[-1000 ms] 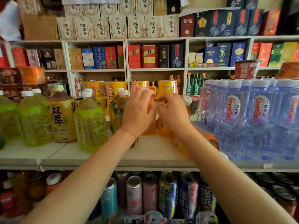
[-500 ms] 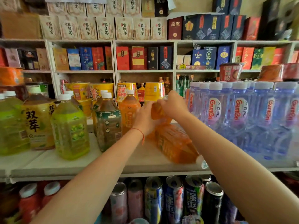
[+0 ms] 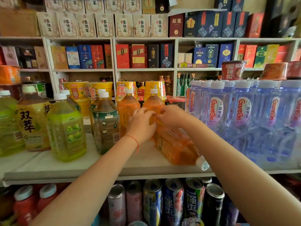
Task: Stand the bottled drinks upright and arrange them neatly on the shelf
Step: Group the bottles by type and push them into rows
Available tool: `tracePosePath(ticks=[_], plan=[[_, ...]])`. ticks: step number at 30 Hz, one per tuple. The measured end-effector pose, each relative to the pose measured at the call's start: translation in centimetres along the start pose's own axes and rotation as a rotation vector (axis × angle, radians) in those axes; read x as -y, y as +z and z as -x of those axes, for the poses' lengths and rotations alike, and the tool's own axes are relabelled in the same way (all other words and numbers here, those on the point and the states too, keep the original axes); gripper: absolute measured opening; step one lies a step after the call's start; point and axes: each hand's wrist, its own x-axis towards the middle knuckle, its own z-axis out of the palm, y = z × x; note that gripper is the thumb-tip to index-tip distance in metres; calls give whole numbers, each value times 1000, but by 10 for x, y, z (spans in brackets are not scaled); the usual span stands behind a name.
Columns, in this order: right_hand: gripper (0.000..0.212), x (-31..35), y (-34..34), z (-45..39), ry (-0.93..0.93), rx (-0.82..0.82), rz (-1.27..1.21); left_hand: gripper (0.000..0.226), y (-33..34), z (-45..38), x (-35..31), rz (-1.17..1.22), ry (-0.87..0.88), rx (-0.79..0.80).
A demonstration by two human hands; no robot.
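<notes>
Two orange drink bottles stand upright at the back of the white shelf (image 3: 65, 167). One of these orange bottles (image 3: 127, 108) is just left of my hands. My left hand (image 3: 140, 126) and my right hand (image 3: 173, 116) both grip the other upright orange bottle (image 3: 154, 103) low on its body, from either side. A third orange bottle (image 3: 175, 145) lies on its side under my right wrist, its white cap (image 3: 203, 164) pointing at the shelf's front edge.
Left of my hands stand a dark-labelled tea bottle (image 3: 105, 126) and several yellow-green bottles (image 3: 66, 128). A dense block of water bottles (image 3: 244, 115) fills the right side. Yellow noodle cups (image 3: 101, 88) sit behind. Cans (image 3: 172, 201) line the shelf below.
Both hands have brought an orange bottle up and set it standing next to the other upright orange one. My view has shifted slightly to the right.
</notes>
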Motion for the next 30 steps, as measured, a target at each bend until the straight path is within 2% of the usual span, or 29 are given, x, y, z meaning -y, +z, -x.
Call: tracePosePath(ticks=[2,4,6,11,15,16,18,20,22,24,27,30], plan=[[43,-1,2,24,48,125,113,38,0,13,-5,97,0,34],[51,7,-4,53,61,274,233,41,1,26,-11,148,-38,139],[50,14,-12,74,55,321,291,41,2,36,-15,197,-80,212],[42,21,-4,83,13,252,201,34,-2,55,-16,442,-153,227],[35,10,19,75,89,148,-314,31,-14,62,-1,538,-246,183],[36,5,22,75,69,129,-376,30,-17,64,4,556,-279,177],[53,-6,28,77,-25,139,-298,31,-20,69,12,641,-371,181],[81,-13,36,83,-118,206,-125,33,-22,72,18,723,-449,185],[100,-16,42,82,-117,197,-63,39,-22,73,20,762,-480,209],[107,-15,45,80,-193,96,67,37,-25,73,15,835,-493,224],[105,-12,42,79,-403,-25,236,20,-28,74,10,988,-510,224],[97,-20,44,79,-465,-53,68,28,-39,79,8,1117,-543,271]])
